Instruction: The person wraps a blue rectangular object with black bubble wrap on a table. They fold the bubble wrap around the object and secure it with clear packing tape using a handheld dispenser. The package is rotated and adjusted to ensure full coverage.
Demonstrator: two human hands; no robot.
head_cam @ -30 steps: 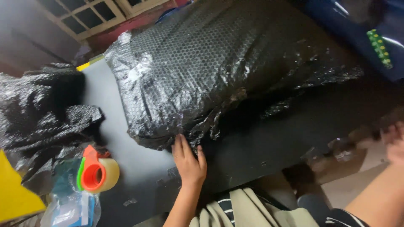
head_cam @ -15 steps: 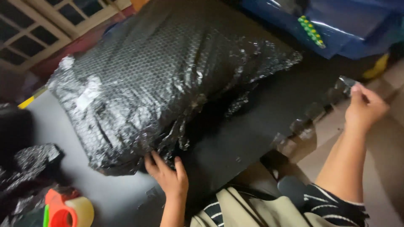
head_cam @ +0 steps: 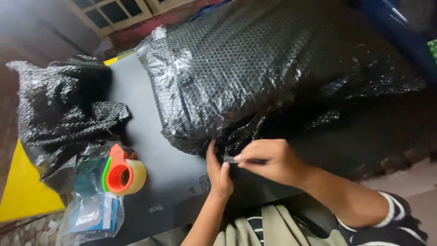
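- Yellow sheet (head_cam: pixel 22 191): at the far left edge, partly under the other items, on the near side.
- Loose wrap (head_cam: pixel 63 109): a crumpled heap of black bubble wrap on the left end of the table (head_cam: pixel 150 132), well apart from the hands.
- Clear bag (head_cam: pixel 93 214): a small plastic bag with blue content, lying at the near left corner, just below the tape.
- Tape dispenser (head_cam: pixel 123 173): orange handle with a green edge and a roll of clear tape, resting near the left, between the loose wrap and the left hand.
- Left hand (head_cam: pixel 219 171): fingers held together and extended, fingertips pressed against the near edge of the parcel; the forearm enters from the near side.
- Parcel (head_cam: pixel 255 68): a large bundle covered in black bubble wrap, filling the centre and far right of the table; its near lower edge is touched by both hands.
- Right hand (head_cam: pixel 273 161): curled, thumb and forefinger pinching a thin dark strip (head_cam: pixel 236 159) just beside the left fingertips, at the parcel's near edge; what the strip is cannot be told.
- Striped sleeve (head_cam: pixel 391 218): black and white, on the right arm at the near right.
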